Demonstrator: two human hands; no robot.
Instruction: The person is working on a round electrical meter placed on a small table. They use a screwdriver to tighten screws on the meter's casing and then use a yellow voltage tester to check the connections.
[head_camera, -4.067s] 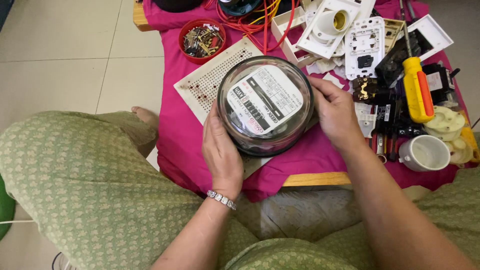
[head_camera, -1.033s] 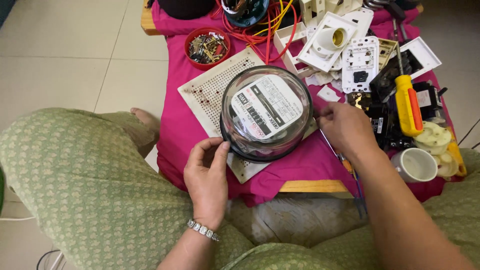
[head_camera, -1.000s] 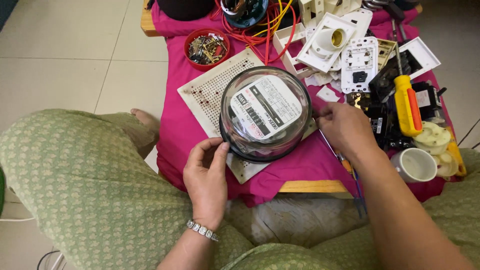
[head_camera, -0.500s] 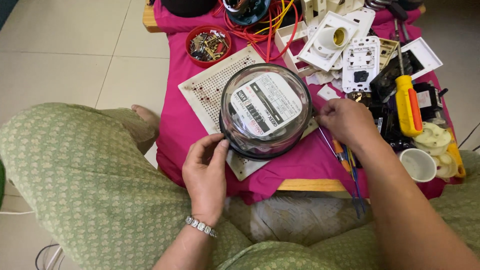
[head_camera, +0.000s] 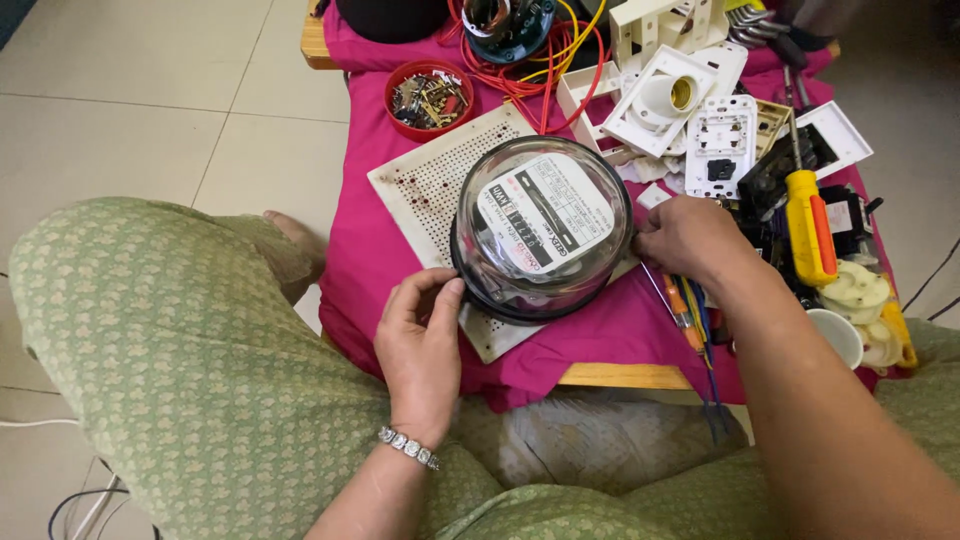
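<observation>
Bracing the round glass-domed electric meter (head_camera: 542, 232) from both sides in the head view, the left hand (head_camera: 422, 352) lays loosely curled fingers on its near-left rim and the right hand (head_camera: 688, 236) cups its right edge. It sits mid-table on one perforated white board (head_camera: 420, 185); even pressure should steady it. One red screw bowl (head_camera: 429, 97) lies far left, one yellow-handled screwdriver (head_camera: 808, 226) right.

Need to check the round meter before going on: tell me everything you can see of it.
The round meter has a clear glass-like dome over a white printed faceplate and a dark base ring. It lies face up on a white perforated board over pink cloth. The left hand touches its lower-left rim, the right hand its right side.
</observation>
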